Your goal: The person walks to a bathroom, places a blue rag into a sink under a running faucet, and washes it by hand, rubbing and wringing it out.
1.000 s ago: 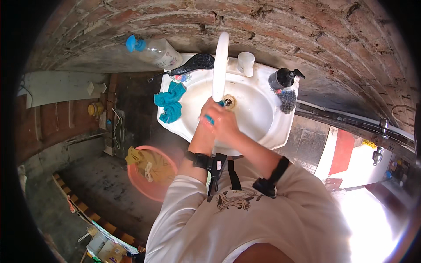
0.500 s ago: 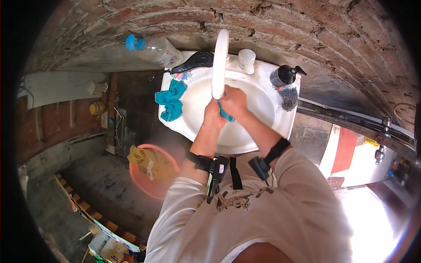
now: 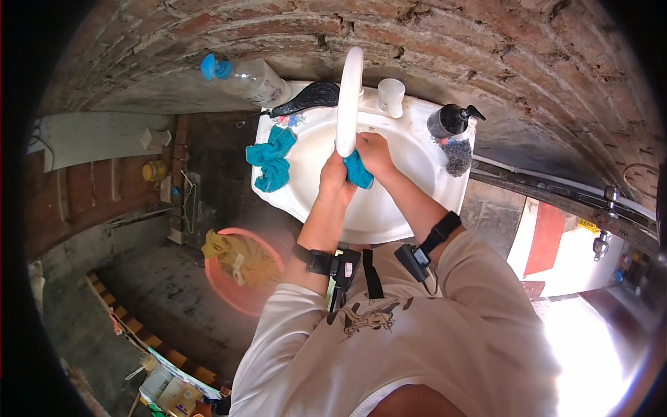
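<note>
Over the white sink basin [image 3: 410, 181], my left hand [image 3: 333, 174] and my right hand [image 3: 374, 151] are close together, both closed on a bunched teal cloth [image 3: 358, 171]. The cloth shows between them and hangs a little below the right hand. Right above my hands is the white curved faucet [image 3: 349, 104], whose spout end hides part of the left fingers. Another teal cloth [image 3: 271, 158] lies crumpled on the sink's left rim, apart from both hands.
Along the sink's back stand a clear bottle with a blue top [image 3: 260, 82], a black elongated item [image 3: 309, 99], a white cup [image 3: 391, 96] and a dark pump bottle [image 3: 450, 121]. A metal scrubber [image 3: 458, 157] lies at right. A pink basin [image 3: 240, 302] with yellowish cloth stands on the floor.
More of the teal cloth shows between my hands now. The right hand has shifted slightly, and its grip on the cloth has changed. The other cloth has stayed in place.
</note>
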The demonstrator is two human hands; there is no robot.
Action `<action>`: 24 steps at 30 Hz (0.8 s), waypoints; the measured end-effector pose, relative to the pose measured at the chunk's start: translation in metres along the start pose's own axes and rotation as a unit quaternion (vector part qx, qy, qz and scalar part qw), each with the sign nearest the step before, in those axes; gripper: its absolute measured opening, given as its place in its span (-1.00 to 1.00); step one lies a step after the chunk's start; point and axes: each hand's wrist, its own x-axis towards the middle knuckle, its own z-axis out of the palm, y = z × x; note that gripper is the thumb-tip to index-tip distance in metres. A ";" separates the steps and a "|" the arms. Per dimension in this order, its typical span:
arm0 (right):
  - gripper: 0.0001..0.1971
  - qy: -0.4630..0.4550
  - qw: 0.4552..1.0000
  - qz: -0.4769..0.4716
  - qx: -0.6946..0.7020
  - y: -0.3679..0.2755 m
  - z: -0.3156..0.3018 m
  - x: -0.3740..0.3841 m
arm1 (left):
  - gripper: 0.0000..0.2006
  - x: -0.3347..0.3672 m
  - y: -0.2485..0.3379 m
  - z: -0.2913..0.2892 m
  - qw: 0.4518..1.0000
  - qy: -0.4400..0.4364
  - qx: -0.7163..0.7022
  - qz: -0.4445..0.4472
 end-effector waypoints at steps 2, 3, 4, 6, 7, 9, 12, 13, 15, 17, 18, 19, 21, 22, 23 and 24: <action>-0.65 -0.017 0.995 0.024 0.099 0.028 0.010 0.001 | -0.71 0.001 0.004 -0.005 0.999 -0.020 -0.012 0.032; -0.63 -0.059 0.957 0.093 0.268 0.038 0.015 -0.008 | -0.75 0.005 0.007 -0.009 0.994 -0.058 0.012 0.096; -0.60 -0.101 0.884 0.161 0.426 0.037 0.016 -0.021 | -0.79 0.005 0.010 -0.012 0.982 -0.094 0.035 0.159; -0.58 -0.178 0.829 0.206 0.489 0.016 0.000 -0.048 | -0.86 0.000 0.013 -0.021 0.980 -0.101 0.022 0.169; -0.55 -0.244 0.761 0.248 0.548 0.006 -0.010 -0.057 | -0.87 -0.001 0.011 -0.022 0.975 -0.110 0.061 0.181; -0.61 -0.206 0.774 0.195 0.566 0.018 -0.010 -0.041 | -0.83 0.004 0.007 -0.025 0.962 -0.106 0.098 0.232; -0.88 -0.063 0.862 0.056 0.500 0.002 -0.022 -0.028 | -0.86 0.024 0.006 -0.063 0.988 0.021 0.019 0.152; -0.89 -0.085 0.890 0.021 0.447 -0.005 -0.023 -0.031 | -0.85 0.022 0.002 -0.064 0.996 0.042 0.000 0.078; -0.92 -0.084 0.922 -0.022 0.378 -0.030 -0.012 -0.051 | -0.77 0.024 -0.006 -0.064 0.994 0.065 -0.034 -0.082; -0.91 -0.040 0.931 -0.283 0.228 -0.019 0.003 -0.057 | -0.77 0.022 -0.015 -0.056 0.988 -0.058 -0.106 -0.096; -0.90 -0.053 0.911 -0.374 0.163 -0.025 0.003 -0.065 | -0.76 0.019 -0.016 -0.057 0.963 -0.172 -0.179 -0.101; -0.90 -0.059 0.911 -0.375 0.164 -0.036 0.003 -0.081 | -0.76 0.022 -0.016 -0.064 0.964 -0.169 -0.183 -0.098; -0.90 -0.012 0.929 -0.366 0.044 -0.054 -0.001 -0.109 | -0.75 0.037 -0.015 -0.073 0.884 -0.341 -0.282 -0.153; -0.90 -0.013 0.929 -0.367 0.044 -0.051 0.001 -0.105 | -0.74 0.041 -0.014 -0.075 0.827 -0.423 -0.324 -0.178; -0.89 0.044 0.926 -0.374 -0.013 -0.044 0.007 -0.096 | -0.77 0.038 -0.015 -0.083 0.890 -0.406 -0.191 -0.084; -0.88 0.103 0.918 -0.378 -0.069 -0.036 0.011 -0.083 | -0.77 0.034 -0.016 -0.073 0.890 -0.405 -0.189 -0.084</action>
